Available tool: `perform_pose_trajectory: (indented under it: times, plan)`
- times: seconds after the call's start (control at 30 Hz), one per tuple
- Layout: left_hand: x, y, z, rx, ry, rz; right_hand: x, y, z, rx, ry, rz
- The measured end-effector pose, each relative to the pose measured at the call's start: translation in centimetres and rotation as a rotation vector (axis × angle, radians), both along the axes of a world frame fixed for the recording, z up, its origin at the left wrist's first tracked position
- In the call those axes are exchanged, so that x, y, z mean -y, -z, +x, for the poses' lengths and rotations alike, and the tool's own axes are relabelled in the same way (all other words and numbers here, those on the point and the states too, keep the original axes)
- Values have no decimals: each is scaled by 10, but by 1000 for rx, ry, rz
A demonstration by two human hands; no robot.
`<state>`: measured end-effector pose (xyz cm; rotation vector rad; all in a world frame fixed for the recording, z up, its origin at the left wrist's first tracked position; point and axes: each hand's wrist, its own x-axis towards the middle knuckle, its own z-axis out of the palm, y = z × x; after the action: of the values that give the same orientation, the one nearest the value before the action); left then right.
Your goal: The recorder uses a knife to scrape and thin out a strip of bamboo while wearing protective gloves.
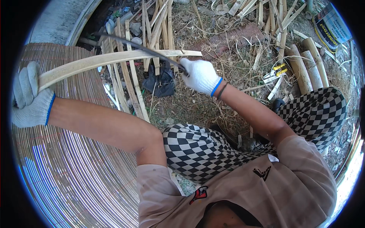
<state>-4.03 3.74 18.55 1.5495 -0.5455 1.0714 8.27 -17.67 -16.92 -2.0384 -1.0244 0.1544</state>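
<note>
My left hand [28,91], in a white knitted glove with a blue cuff, is closed around the near end of a long pale bamboo strip [95,60] at the far left. The strip curves to the right, its other end free beside my right hand. Gloved the same way, my right hand [201,76] is closed on the handle of a long knife [133,45]. Its thin dark blade points to the upper left and crosses the strip in view; whether the two touch I cannot tell. Most of the handle is hidden in the fist.
A slatted mat [76,159] spreads under my left arm. Split bamboo strips [131,83] lie beyond it, near a black plastic bag [159,81]. To the right are cut bamboo poles [298,68], a yellow tool [280,70] and a labelled bucket [330,28]. Shavings litter the ground.
</note>
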Motion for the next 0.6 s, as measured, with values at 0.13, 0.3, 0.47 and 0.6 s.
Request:
perform_pose_trajectory:
  times: [0.13, 0.3, 0.47, 0.6]
  plan:
    - [-15, 5, 21, -179, 67, -74, -11, 56, 38, -108, 90, -187]
    - [-12, -8, -14, -193, 214, 21, -4, -22, -7, -2, -73, -27]
    - [29, 8, 27, 18, -181, -134, 11, 97, 68, -155, 119, -272]
    - [5, 8, 17, -191, 181, -64, 1, 94, 56, -162, 100, -291]
